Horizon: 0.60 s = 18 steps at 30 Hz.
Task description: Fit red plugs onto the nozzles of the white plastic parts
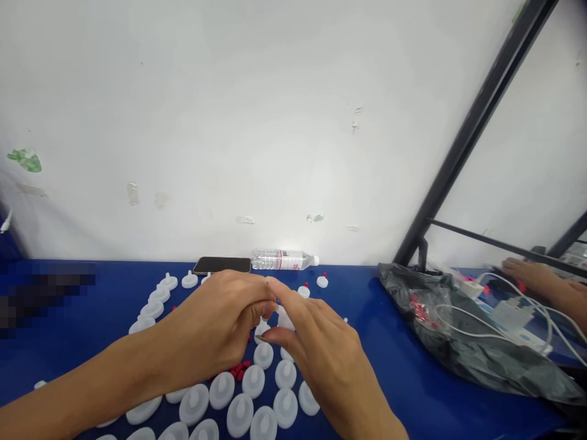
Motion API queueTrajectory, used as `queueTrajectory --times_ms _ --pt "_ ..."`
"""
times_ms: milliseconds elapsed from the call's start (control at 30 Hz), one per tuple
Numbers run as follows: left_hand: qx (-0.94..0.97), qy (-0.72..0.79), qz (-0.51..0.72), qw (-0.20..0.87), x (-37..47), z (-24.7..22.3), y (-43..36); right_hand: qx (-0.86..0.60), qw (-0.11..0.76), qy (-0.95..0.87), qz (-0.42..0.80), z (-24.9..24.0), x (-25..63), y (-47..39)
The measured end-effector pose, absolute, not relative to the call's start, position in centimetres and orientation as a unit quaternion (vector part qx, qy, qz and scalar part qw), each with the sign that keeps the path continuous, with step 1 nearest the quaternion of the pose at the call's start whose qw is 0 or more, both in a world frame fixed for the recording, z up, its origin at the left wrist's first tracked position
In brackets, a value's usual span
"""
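Note:
My left hand (224, 318) is over the middle of the table, its fingers curled and pinched together. Whatever it may hold is hidden by the fingers. My right hand (323, 351) meets it from the right, its index fingertip against the left fingers. The right thumb stands apart from that index finger, and I see nothing held between them. Below and around both hands are many white round plastic caps with pointed nozzles (239, 415), set out in rows. Small red tips (239, 370) lie in a pile among them, partly behind the left hand.
Along the wall lie a black phone (222, 264) and a clear water bottle (284, 260). Two white caps with red tips stand nearby, one a nozzle cap (322, 280). At right, a dark plastic bag (477, 351) lies under white cables (472, 330). Another person's hand (523, 269) shows beyond the black frame.

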<state>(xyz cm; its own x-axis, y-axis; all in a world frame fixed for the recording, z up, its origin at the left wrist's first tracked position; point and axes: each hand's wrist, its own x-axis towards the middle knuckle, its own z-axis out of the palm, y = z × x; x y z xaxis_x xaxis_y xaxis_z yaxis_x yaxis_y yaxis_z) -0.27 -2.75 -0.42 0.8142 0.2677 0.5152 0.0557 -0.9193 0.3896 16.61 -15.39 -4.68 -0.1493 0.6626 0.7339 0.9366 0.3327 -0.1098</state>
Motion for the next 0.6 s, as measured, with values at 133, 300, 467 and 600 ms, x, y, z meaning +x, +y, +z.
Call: queueTrajectory --times_ms 133,300,467,600 --pt "0.943 0.118 0.259 0.172 -0.4 0.1 -2.4 -0.552 0.379 -0.728 -0.144 -4.4 16.6 -15.0" --pt "0.951 0.201 0.207 0.111 -1.0 -0.4 -1.6 -0.608 0.394 -0.686 -0.063 -3.1 20.8 -15.0" --pt "0.972 0.180 0.126 0.086 -1.4 -2.9 0.8 -0.810 0.332 -0.483 -0.025 -3.7 28.9 -16.4" --pt "0.974 0.212 0.062 0.054 -1.2 -4.5 2.2 -0.854 0.293 -0.431 0.000 -5.5 32.8 -16.9"
